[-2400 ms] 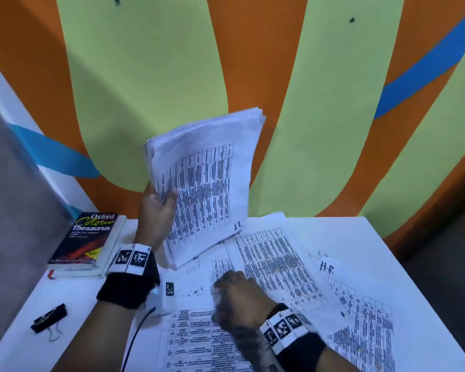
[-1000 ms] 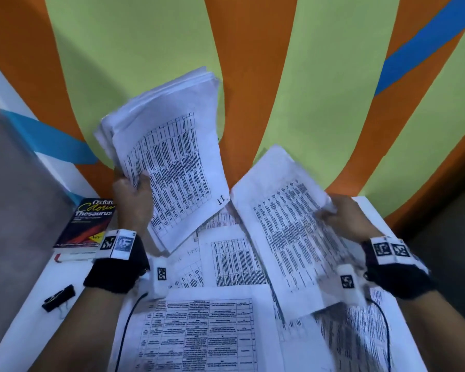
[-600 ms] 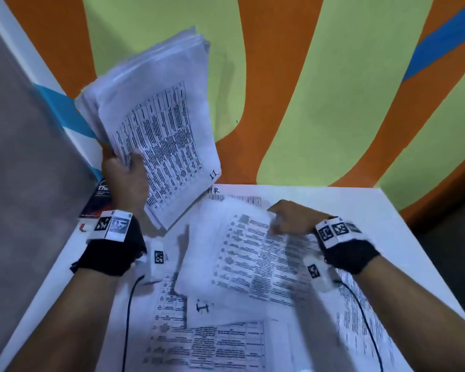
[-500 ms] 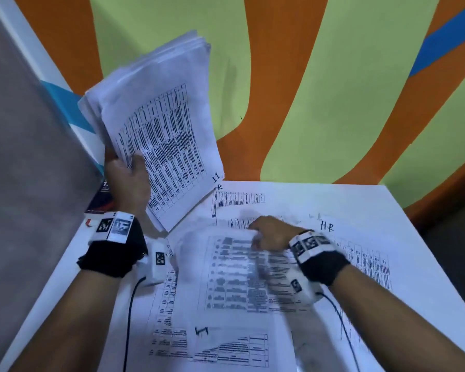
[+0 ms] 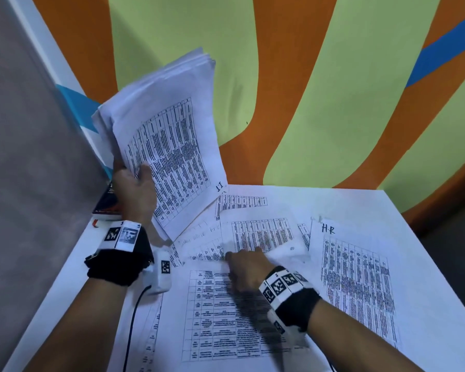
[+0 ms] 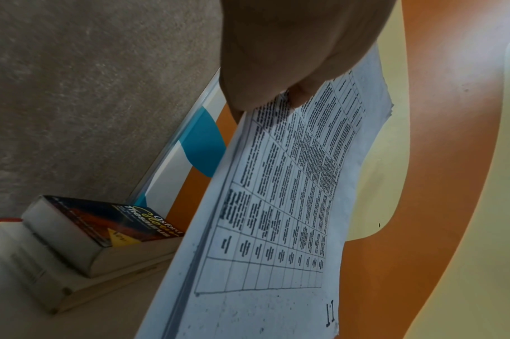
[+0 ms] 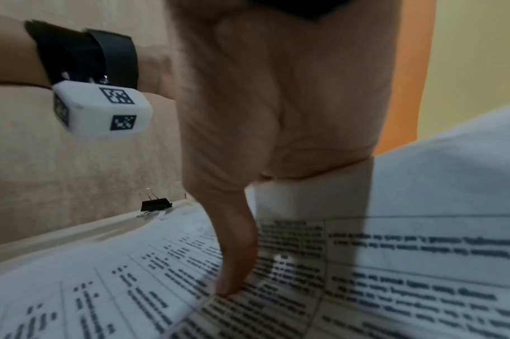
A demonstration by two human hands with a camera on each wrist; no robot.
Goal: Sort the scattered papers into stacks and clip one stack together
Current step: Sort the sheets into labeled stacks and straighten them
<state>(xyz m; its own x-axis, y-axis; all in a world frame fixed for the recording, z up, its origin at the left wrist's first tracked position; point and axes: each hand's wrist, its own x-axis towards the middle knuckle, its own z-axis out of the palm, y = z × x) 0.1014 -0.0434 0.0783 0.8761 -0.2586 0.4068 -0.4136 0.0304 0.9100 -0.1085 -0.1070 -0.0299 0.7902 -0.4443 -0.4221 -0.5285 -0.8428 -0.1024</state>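
My left hand [image 5: 134, 178] grips a thick stack of printed sheets [image 5: 169, 146] marked "IT" and holds it raised and tilted above the table's left side. In the left wrist view the thumb [image 6: 277, 91] lies on the stack's [image 6: 283, 206] top sheet. My right hand [image 5: 242, 261] is down at the table's middle, at the top edge of a loose sheet [image 5: 220, 318]. In the right wrist view its thumb [image 7: 233, 275] presses the printed face while curled fingers hold the raised margin. A black binder clip [image 7: 155, 204] stands near the table's left edge.
Several loose printed sheets overlap on the white table [image 5: 414, 237], one marked "HR" [image 5: 355, 277] at the right. A thesaurus on another book [image 6: 103, 227] lies at the far left corner. A grey partition stands at the left, a striped wall behind.
My right hand carried a lifted sheet from the right across the middle, laid it down, and now holds the top edge of the front sheet. The left hand kept its stack raised.
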